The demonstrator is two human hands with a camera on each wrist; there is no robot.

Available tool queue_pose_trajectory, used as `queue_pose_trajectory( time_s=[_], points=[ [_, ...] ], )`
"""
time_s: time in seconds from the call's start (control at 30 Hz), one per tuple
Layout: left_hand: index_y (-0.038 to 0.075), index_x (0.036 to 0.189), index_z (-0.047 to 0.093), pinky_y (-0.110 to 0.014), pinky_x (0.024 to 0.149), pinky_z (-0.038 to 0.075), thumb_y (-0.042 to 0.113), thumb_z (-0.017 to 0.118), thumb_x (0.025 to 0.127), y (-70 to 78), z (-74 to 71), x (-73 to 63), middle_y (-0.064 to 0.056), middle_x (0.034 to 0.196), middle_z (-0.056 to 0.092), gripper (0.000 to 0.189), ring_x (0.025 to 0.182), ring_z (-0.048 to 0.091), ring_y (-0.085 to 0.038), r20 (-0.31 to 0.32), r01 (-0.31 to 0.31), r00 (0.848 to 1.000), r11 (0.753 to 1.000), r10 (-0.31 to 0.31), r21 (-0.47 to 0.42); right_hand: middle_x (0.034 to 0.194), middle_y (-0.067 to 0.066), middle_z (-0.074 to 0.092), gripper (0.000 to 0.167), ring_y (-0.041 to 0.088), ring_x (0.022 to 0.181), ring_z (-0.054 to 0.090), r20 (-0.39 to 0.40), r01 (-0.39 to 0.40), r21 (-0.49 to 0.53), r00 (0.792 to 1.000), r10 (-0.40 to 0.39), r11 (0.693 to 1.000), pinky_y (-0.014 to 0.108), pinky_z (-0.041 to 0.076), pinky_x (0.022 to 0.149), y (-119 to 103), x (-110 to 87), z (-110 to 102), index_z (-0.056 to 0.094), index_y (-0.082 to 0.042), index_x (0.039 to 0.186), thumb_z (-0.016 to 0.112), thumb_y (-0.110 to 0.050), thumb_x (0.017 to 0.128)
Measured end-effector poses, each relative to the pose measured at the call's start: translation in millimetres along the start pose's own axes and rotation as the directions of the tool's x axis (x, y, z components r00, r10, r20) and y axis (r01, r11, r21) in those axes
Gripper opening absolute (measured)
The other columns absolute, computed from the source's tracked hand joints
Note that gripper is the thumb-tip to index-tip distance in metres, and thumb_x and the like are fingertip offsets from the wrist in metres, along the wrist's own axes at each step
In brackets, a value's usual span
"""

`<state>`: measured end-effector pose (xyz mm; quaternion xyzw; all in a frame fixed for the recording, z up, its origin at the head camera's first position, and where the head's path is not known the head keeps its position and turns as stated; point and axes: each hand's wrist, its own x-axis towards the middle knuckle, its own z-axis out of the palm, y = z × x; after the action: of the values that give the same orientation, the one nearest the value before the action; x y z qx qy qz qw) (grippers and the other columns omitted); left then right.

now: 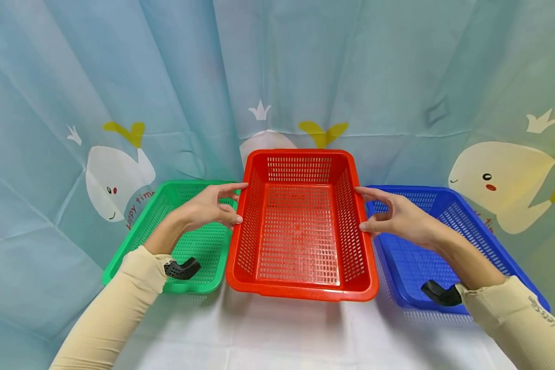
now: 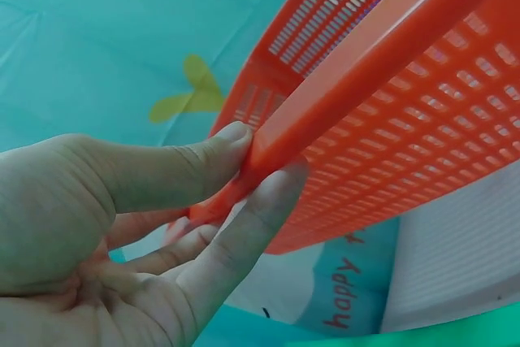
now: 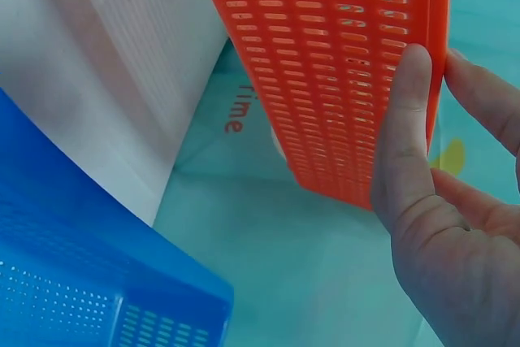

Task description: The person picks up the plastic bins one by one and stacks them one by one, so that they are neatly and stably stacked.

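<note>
A red plastic basket with slotted walls hangs above the white table, its open top facing the head camera. My left hand pinches its left rim between thumb and fingers; the left wrist view shows the thumb on one face of the rim and a finger on the other. On the opposite side my right hand pinches the right rim, and in the right wrist view one finger lies along the slotted outer wall. Nothing lies inside the basket.
A green basket stands on the table at the left, partly behind my left hand. At the right stands a blue basket, beneath my right forearm. A light blue curtain printed with whales hangs behind. White cloth covers the table.
</note>
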<state>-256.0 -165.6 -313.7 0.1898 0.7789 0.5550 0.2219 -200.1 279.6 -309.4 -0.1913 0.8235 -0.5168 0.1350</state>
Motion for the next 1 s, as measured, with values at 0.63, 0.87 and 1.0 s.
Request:
queue_pose_trajectory(
  time_s=[0.63,0.87,1.0],
  points=[
    [0.018,0.162,0.034,-0.054,0.089,0.059,0.001,0.077,0.091,1.4,-39.9,-29.9,-0.021,0.141,0.039,0.084,0.096,0.073,-0.033,0.020,0.013,1.000,0.999,-0.014,0.030,0.141,0.016,0.055,0.089,0.034,0.087,0.075,0.005,-0.013,-0.032,1.000,0.013,0.999,0.037,0.058,0.091,-20.6,22.4,22.9,0.030,-0.019,0.163,0.082,-0.024,0.091],
    [0.018,0.161,0.035,-0.050,0.090,0.060,0.002,0.077,0.091,1.3,-64.1,-48.8,-0.021,0.144,0.038,0.083,0.096,0.073,-0.032,0.006,0.024,1.000,0.998,-0.025,0.061,0.126,0.021,0.065,0.090,0.036,0.088,0.074,0.032,-0.003,0.061,0.999,0.001,0.998,0.041,0.059,0.089,-30.5,39.5,41.7,0.028,-0.015,0.163,0.082,-0.019,0.090],
    [0.016,0.162,0.034,-0.048,0.088,0.060,0.003,0.076,0.092,1.7,-77.3,-62.8,-0.022,0.146,0.037,0.082,0.094,0.074,-0.031,-0.005,0.026,1.000,0.996,-0.026,0.090,0.138,0.017,0.057,0.091,0.035,0.089,0.074,0.042,0.011,0.096,0.999,-0.015,0.995,0.042,0.059,0.090,-37.7,50.3,56.6,0.027,-0.014,0.163,0.082,-0.015,0.090]
  ],
)
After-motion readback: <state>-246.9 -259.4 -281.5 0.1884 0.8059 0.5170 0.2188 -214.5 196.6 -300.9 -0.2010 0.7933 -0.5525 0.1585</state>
